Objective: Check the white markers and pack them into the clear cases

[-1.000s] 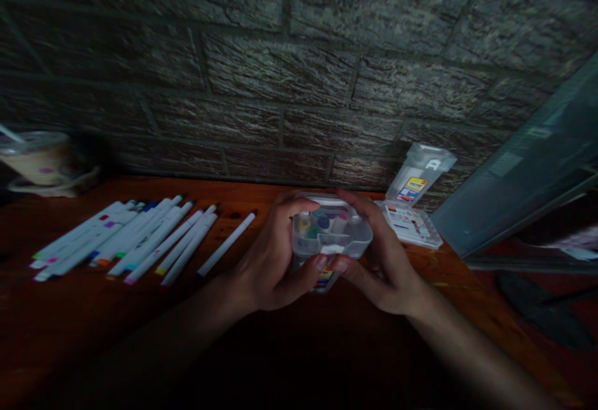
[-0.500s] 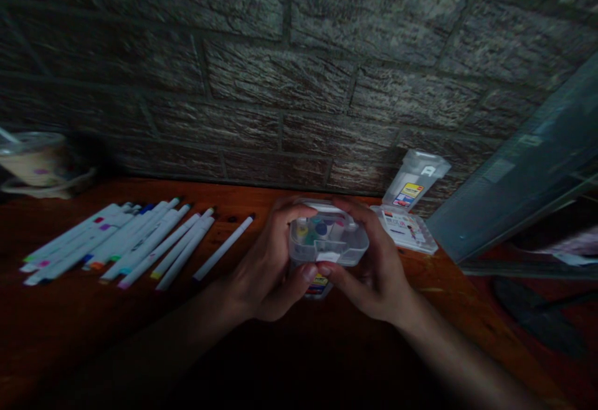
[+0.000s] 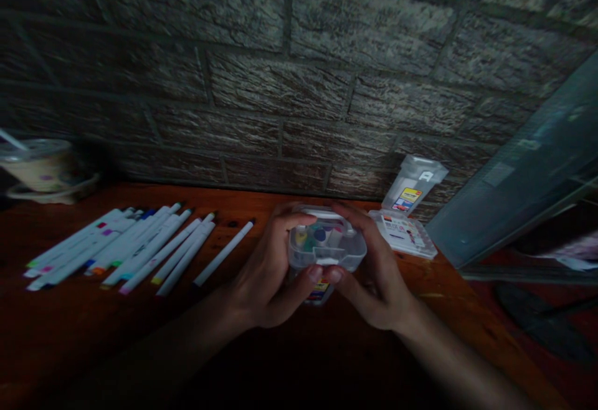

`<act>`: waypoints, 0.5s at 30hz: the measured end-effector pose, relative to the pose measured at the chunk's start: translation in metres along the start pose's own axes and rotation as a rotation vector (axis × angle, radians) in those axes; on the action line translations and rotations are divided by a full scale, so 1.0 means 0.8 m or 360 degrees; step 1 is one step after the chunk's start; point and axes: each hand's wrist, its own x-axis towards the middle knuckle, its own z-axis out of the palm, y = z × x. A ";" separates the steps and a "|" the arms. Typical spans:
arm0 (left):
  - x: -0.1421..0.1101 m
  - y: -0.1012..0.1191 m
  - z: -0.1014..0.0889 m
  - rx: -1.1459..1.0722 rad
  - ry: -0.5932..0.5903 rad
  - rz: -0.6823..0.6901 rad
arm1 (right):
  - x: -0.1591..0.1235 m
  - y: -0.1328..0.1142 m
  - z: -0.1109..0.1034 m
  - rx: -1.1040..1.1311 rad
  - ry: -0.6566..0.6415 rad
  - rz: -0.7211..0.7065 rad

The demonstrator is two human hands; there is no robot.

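Between my hands stands a clear plastic marker case with a closed lid and a white handle on top. Coloured marker ends show through the lid, and a yellow label shows low on its front. My left hand wraps around its left side. On the right side, my right hand grips it the same way. Both thumbs press at the front, just below the latch, with their tips nearly touching. Left of the case, a single white marker lies on the wooden table.
Several white markers with coloured ends lie in a pile at the left. A drink cup with a straw stands at the far left. Near the brick wall, at the right, is an opened clear case. A metal frame rises beyond it.
The view has shifted slightly, so everything sits a little lower. Both hands keep hold of the case, and the thumbs stay at its front with only small movement.
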 end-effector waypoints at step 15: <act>-0.002 0.010 0.012 -0.0004 0.0219 -0.0167 | 0.003 -0.018 0.019 0.0411 0.0201 0.0238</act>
